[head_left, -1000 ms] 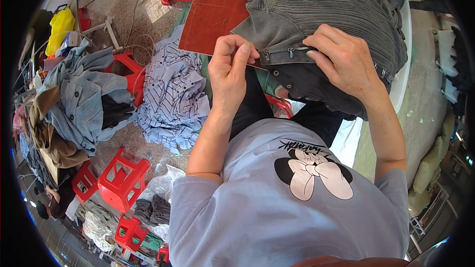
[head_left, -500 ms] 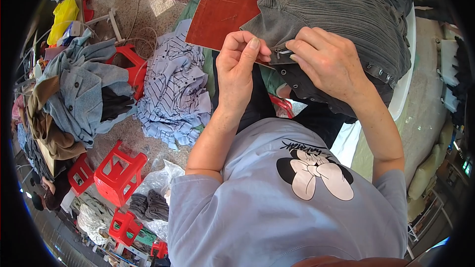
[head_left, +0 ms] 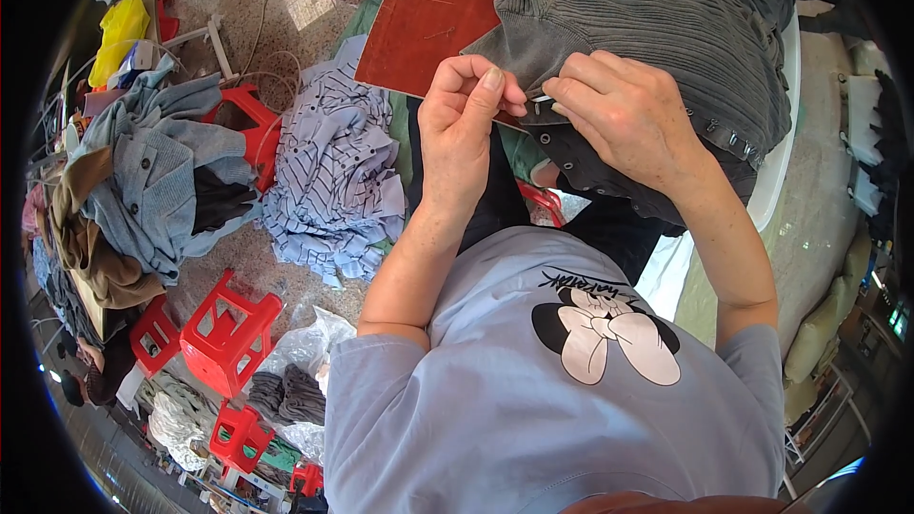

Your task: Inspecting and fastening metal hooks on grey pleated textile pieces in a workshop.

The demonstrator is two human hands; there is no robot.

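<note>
A dark grey ribbed garment [head_left: 647, 14] lies in front of me, its button edge hanging toward my lap. My left hand [head_left: 459, 119] is closed in a pinch at the corner of its placket; the fingers hide exactly what they grip. Just to the right, my right hand [head_left: 624, 114] is closed around a small slim metal tool [head_left: 541, 98], and only its pale tip shows over the cloth. The tip points at the left fingertips. Dark round buttons [head_left: 545, 138] run along the placket below the right fingers.
A reddish-brown board [head_left: 424, 24] lies under the garment's left side. Striped blue shirts [head_left: 333, 157] are heaped to the left, with grey-blue knitwear [head_left: 157, 181] farther left. Red plastic stools [head_left: 224, 343] stand on the floor. A white rim [head_left: 776, 162] curves along the right.
My right hand has moved slightly up and left, bringing the tool's tip closer to the left fingertips. The left hand keeps its pinch, shifted a little to the right.
</note>
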